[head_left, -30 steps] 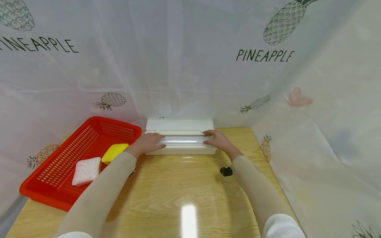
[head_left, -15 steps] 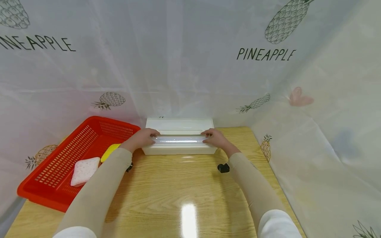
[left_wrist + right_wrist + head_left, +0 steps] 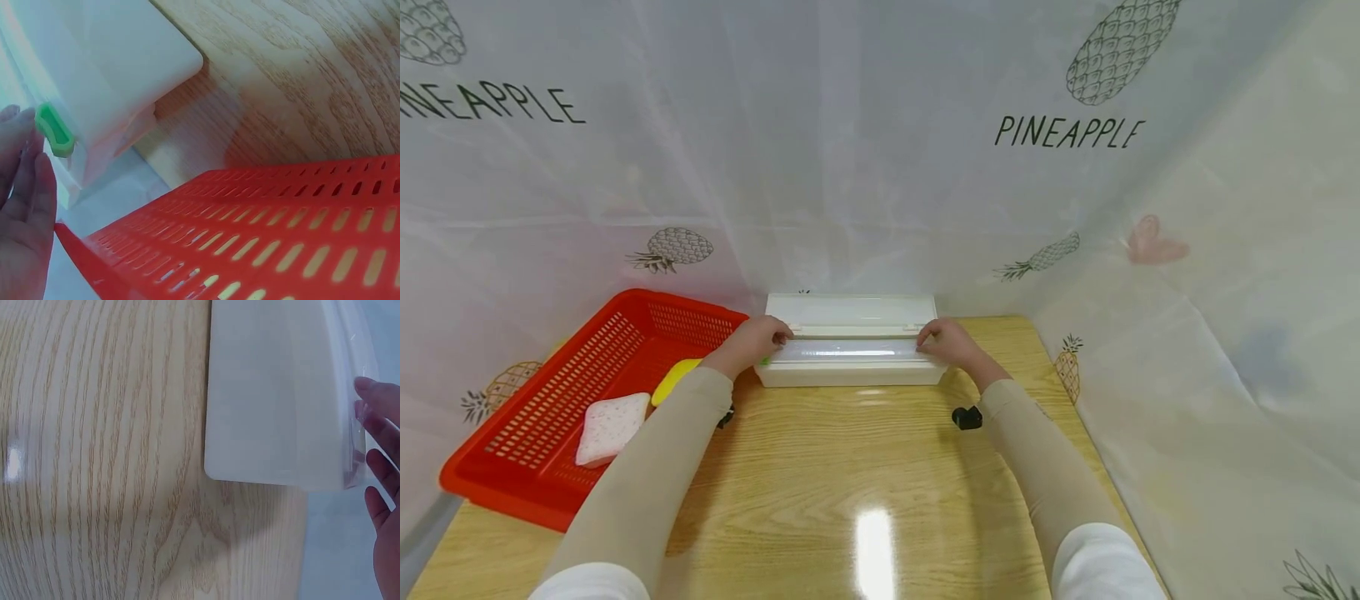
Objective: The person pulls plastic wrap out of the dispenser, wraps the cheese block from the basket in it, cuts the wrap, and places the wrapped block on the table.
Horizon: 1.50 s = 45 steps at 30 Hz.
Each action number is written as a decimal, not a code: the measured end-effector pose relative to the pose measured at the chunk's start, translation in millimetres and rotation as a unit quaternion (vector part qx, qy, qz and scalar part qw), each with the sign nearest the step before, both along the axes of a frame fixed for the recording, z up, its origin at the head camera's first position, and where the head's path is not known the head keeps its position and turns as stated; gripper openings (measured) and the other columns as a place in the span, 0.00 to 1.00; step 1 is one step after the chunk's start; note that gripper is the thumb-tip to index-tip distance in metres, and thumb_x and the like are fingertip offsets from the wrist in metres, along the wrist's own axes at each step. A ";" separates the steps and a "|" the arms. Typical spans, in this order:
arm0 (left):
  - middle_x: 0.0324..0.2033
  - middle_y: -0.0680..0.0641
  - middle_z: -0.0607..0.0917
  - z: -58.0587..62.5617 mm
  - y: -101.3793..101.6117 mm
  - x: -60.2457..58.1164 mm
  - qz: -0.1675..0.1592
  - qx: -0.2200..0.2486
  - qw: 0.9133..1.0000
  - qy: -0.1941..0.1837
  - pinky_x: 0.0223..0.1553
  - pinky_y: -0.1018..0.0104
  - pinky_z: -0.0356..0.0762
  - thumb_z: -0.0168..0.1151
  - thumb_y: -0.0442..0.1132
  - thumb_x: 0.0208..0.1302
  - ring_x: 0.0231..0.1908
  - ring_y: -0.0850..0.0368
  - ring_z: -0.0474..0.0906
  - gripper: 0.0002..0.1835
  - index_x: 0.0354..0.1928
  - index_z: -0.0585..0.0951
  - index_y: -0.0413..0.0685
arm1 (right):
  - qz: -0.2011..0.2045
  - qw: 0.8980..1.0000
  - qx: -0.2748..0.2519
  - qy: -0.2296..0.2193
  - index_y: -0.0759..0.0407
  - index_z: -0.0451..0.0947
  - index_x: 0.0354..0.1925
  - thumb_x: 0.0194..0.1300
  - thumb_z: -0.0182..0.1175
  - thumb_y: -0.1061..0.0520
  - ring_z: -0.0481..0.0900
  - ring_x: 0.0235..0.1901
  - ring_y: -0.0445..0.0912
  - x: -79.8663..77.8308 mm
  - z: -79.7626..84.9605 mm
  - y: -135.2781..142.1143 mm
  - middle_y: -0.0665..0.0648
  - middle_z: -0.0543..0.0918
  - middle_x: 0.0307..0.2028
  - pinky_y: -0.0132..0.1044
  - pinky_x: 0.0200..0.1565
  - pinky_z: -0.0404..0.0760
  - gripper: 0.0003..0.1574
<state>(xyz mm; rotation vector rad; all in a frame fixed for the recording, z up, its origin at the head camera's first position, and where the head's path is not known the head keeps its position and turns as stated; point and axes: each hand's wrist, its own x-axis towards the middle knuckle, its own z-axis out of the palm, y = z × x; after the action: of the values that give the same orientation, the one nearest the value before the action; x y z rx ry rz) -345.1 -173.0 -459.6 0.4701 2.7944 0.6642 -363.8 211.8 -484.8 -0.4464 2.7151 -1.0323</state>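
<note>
A white cling film dispenser (image 3: 850,376) stands at the back of the table, its lid (image 3: 850,310) tilted up. Clear cling film (image 3: 850,350) on a roll lies along its opening. My left hand (image 3: 751,342) pinches the film at the left end. Beside those fingers in the left wrist view is a green end piece (image 3: 55,131). At the other end my right hand (image 3: 953,343) pinches the film, thumb and fingertips at the clear edge (image 3: 359,434) in the right wrist view.
Left of the dispenser, a red plastic basket (image 3: 467,467) holds a white-and-pink sponge (image 3: 613,425) and a yellow sponge (image 3: 672,377). The wooden table (image 3: 820,467) extends toward me. A pineapple-print curtain (image 3: 880,167) hangs right behind the dispenser.
My left hand has shifted left along the roll to its end, showing the green piece. The right hand's fingers have drawn closer together at the right end.
</note>
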 end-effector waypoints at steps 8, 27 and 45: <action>0.50 0.40 0.82 6.7 -4.9 1.3 0.047 0.029 0.998 -0.001 0.60 0.48 0.69 0.61 0.30 0.67 0.53 0.42 0.74 0.11 0.48 0.86 0.40 | -0.020 0.999 -0.033 -0.021 0.62 0.85 0.44 0.66 0.63 0.60 0.72 0.37 0.48 1.8 4.6 6.0 0.56 0.80 0.37 0.40 0.37 0.74 0.09; 0.44 0.40 0.83 17.2 -16.6 -1.9 0.046 0.135 0.989 -0.038 0.51 0.52 0.77 0.58 0.30 0.69 0.45 0.46 0.76 0.08 0.45 0.83 0.37 | -0.035 0.973 -0.223 -0.048 0.72 0.74 0.47 0.74 0.53 0.62 0.79 0.51 0.57 4.4 13.7 2.4 0.67 0.83 0.46 0.49 0.52 0.78 0.12; 0.47 0.40 0.83 55.8 -25.7 1.4 -0.014 0.132 0.989 -0.064 0.55 0.50 0.75 0.58 0.33 0.70 0.49 0.43 0.78 0.13 0.53 0.81 0.36 | -0.015 0.989 -0.143 -0.038 0.67 0.80 0.52 0.72 0.53 0.63 0.76 0.53 0.57 9.3 67.5 5.8 0.64 0.81 0.50 0.51 0.57 0.74 0.15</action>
<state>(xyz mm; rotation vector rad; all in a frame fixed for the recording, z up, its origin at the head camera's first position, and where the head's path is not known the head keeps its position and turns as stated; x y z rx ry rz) -343.7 -198.7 -403.8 0.4942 2.5871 1.0272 -354.5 217.6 -417.3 -0.4032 2.5212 -1.4251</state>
